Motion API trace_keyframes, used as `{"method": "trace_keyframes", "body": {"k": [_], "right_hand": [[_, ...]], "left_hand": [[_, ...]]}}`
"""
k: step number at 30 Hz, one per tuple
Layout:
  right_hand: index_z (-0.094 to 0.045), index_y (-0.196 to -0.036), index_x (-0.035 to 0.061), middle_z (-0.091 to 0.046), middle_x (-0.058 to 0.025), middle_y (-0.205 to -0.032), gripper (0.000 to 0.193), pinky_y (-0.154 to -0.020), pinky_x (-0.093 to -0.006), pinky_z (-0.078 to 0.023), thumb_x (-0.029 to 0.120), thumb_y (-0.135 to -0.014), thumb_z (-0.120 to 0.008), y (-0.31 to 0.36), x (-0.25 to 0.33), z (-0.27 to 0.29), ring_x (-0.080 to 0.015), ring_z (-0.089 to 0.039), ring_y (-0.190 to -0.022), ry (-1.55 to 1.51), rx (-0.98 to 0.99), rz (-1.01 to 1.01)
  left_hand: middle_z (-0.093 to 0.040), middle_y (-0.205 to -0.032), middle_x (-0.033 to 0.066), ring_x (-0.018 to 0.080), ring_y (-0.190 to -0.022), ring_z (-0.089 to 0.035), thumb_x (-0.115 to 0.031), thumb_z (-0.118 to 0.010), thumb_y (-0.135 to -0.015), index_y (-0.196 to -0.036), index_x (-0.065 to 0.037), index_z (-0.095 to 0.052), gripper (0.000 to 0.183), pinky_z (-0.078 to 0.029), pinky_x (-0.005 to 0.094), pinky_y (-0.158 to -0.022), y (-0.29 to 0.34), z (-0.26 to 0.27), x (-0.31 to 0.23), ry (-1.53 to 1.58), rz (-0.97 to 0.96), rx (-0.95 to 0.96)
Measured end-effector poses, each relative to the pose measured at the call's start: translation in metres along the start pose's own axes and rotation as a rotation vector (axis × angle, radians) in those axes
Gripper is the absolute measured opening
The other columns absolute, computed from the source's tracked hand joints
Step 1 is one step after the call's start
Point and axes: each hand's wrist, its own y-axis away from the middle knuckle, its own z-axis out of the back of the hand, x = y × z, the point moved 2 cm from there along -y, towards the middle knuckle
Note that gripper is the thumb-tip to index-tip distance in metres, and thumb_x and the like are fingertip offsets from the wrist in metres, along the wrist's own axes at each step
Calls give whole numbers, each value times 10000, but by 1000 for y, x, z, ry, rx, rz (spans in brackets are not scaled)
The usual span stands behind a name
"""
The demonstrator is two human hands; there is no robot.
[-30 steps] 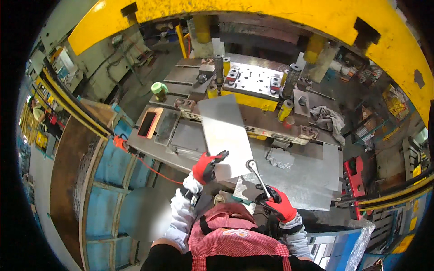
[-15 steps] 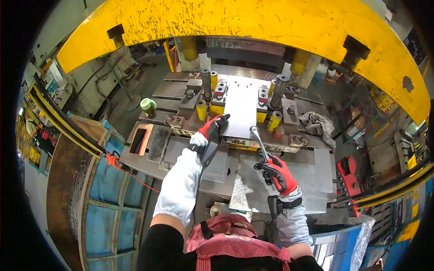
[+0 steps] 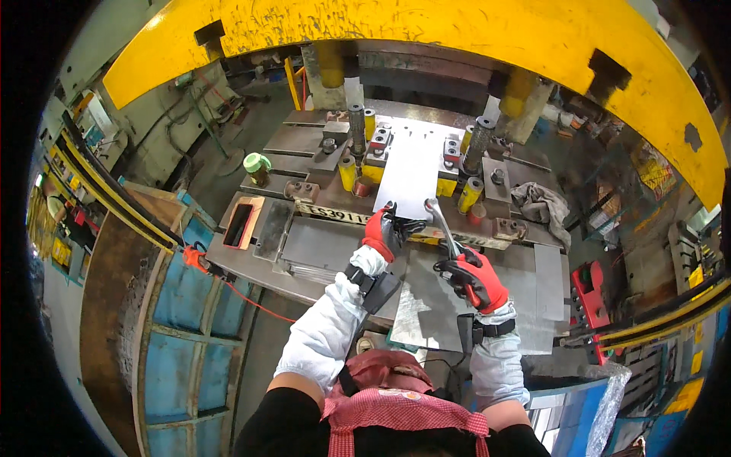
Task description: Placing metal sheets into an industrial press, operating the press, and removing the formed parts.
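Observation:
A bright pale sheet (image 3: 409,171) lies on the die between the guide posts. My left hand (image 3: 385,234), in a red and black glove, is at the sheet's near edge with thumb and fingers apart; contact with the sheet is unclear. My right hand (image 3: 477,279), gloved the same way, is closed around a long metal hand tool with a rounded head (image 3: 440,219). The tool's head is by the sheet's near right corner; its exact kind is unclear. Below my hands lie a stack of grey sheets (image 3: 320,247) and a larger grey sheet (image 3: 426,305).
Dark guide posts (image 3: 480,145) and yellow cylinders (image 3: 470,194) flank the die. Overhead curves a yellow press beam (image 3: 426,23). On the bed are a green-lidded bottle (image 3: 257,169), a phone-like black slab (image 3: 239,225) and a grey rag (image 3: 542,206). A blue-framed bin (image 3: 186,305) stands left.
My left hand has moved from the sheet's left side to its near edge, and its fingers have spread. My right hand still holds the tool near the corner. The view has shifted slightly.

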Motion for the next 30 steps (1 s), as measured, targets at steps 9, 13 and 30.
{"method": "trace_keyframes", "body": {"k": [9,13,30], "right_hand": [[-408,-1257,77,-556,-27,-767,486,-380,-224,-368,87,-796,-562,83,-77,41,-85,-459,-458,-197,-378,156],[-426,-1230,79,-541,-21,-688,447,-379,-242,-369,79,-797,-537,103,-199,126,-103,-451,-429,43,-639,244],[-428,-1100,110,-499,-59,-598,316,-366,-294,-391,109,-804,-538,88,-234,141,-153,-458,-410,-478,-417,-32]], "left_hand": [[-535,-1010,296,424,-829,-581,-312,-451,-879,-1086,92,-422,455,-520,465,-752,-9,15,-3,87,83,-106],[-566,-953,263,396,-757,-598,-297,-460,-877,-1067,33,-443,382,-542,455,-680,-16,9,2,46,16,-72],[-585,-946,209,333,-845,-591,-218,-446,-883,-1059,3,-477,284,-523,420,-739,-24,62,-31,-170,-179,34]]}}
